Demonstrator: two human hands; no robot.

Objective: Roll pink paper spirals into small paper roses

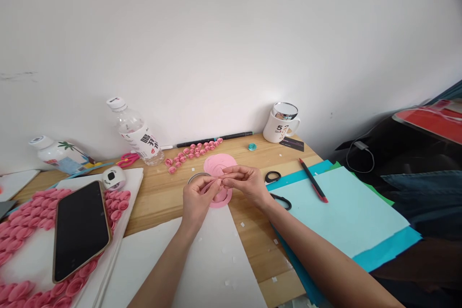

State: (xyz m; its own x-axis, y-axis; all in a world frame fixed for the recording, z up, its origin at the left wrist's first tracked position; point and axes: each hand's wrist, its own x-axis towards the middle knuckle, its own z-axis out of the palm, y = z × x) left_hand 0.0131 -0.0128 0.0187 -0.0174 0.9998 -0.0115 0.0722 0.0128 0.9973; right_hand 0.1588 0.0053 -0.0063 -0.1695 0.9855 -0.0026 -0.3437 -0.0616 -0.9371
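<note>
Over the middle of the desk, my left hand [197, 197] and my right hand [249, 184] meet fingertip to fingertip. Both pinch a pink paper strip [224, 200], which curves in a ring below the fingers; the pinched part is mostly hidden. Just behind them lie pink paper discs [220, 160] with curved cut lines. Part of a greyish ring [197, 175] shows behind my left hand. Farther back are several small rolled pink paper flowers [195, 150] in loose rows. A single teal paper roll [252, 146] sits apart to the right.
White paper [212, 260] lies beneath my forearms. At left, a phone [82, 231] rests on a sheet bordered with pink flowers. Bottles [139, 137] and a mug [281, 125] stand near the wall. Scissors [281, 200], blue paper [350, 211] and a pen [312, 179] lie at right.
</note>
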